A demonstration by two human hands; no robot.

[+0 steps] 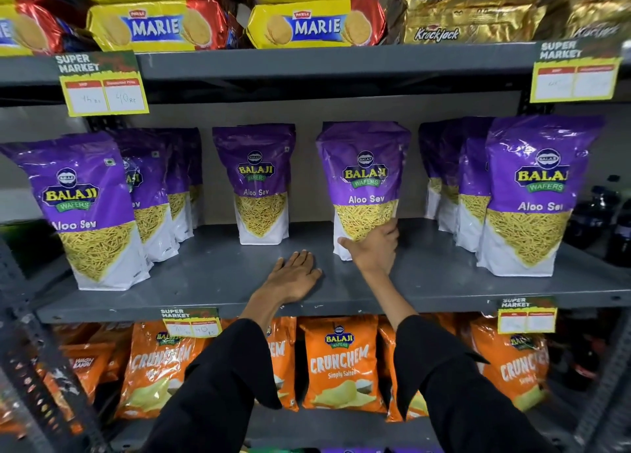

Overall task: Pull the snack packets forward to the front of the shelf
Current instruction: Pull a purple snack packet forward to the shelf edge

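The right hand (pixel 374 247) is closed around the lower part of one purple Aloo Sev packet (pixel 363 182), with the fingers (pixel 389 229) curled on its right side and the thumb across the white bottom. This packet stands upright near the middle of the grey shelf (pixel 218 275), not yet at the front edge. The left hand (pixel 293 275) lies flat and open on the shelf and holds nothing.

The packet looks like a light stand-up pouch of thin, glossy plastic. It is probably soft and a little slippery, and the sev inside may break if it is squeezed hard. A low hold near the base seems the best place, because a pull near the top could tip it.

In front of the packet the shelf is free up to the edge. The neighbour packet (pixel 257 182) on the left stands further back, apart from it. The packets at the far left (pixel 82 210) and far right (pixel 536 196) already stand near the front.
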